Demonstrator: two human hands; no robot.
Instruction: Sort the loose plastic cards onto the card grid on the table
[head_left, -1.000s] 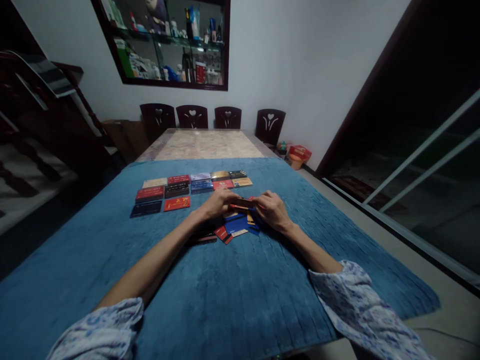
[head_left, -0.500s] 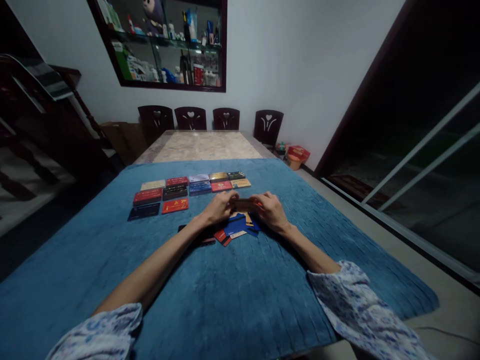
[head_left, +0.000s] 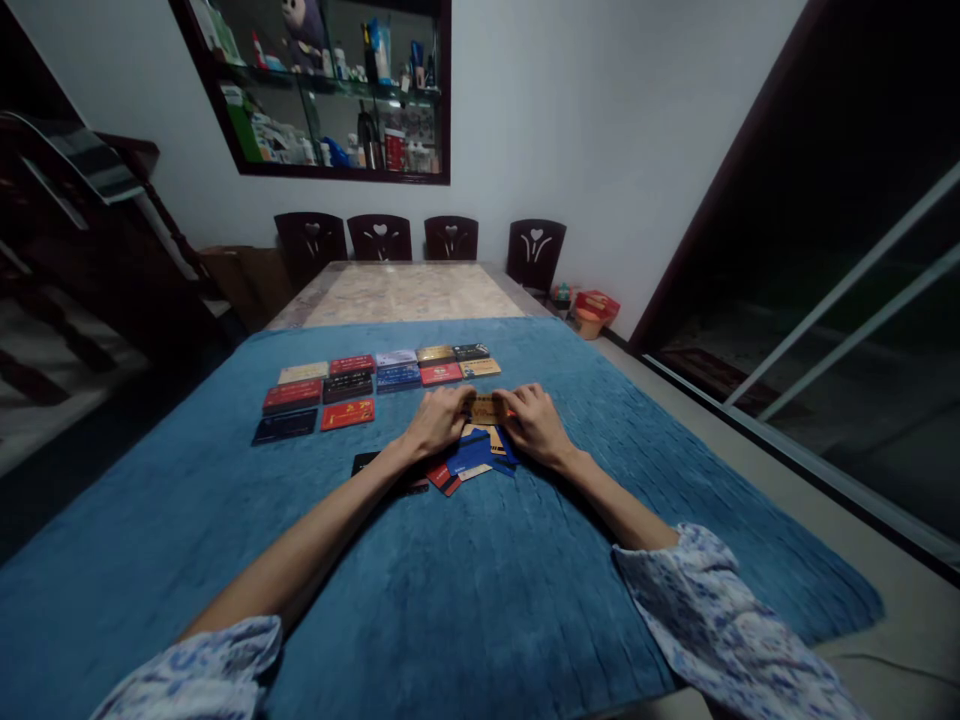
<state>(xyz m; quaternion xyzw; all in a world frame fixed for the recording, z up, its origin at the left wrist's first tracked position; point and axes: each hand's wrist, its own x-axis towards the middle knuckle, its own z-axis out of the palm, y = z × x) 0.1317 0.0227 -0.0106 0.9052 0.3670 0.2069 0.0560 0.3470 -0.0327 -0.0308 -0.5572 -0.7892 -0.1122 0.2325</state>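
Between my two hands is a gold card (head_left: 488,409), its printed face turned toward me. My left hand (head_left: 441,420) is closed on its left end, and my right hand (head_left: 538,424) grips the right end. Just below lies a loose heap of cards, with a blue card (head_left: 469,452) on top and a red card (head_left: 444,478) poking out at the left. A black card (head_left: 363,461) shows partly from behind my left forearm. Beyond my hands, rows of stacked cards include a red-orange card (head_left: 348,414), a dark blue stack (head_left: 286,427) and a blue stack (head_left: 398,376).
A blue cloth (head_left: 465,600) covers the near part of the table, and the bare marbled tabletop (head_left: 412,290) shows behind it. Dark chairs (head_left: 536,250) line the far end. On the right a glass sliding door (head_left: 825,330) stands beside the table.
The gold card has tipped so that its face now shows, where before mainly a dark edge was visible. Both hands stay in nearly the same place.
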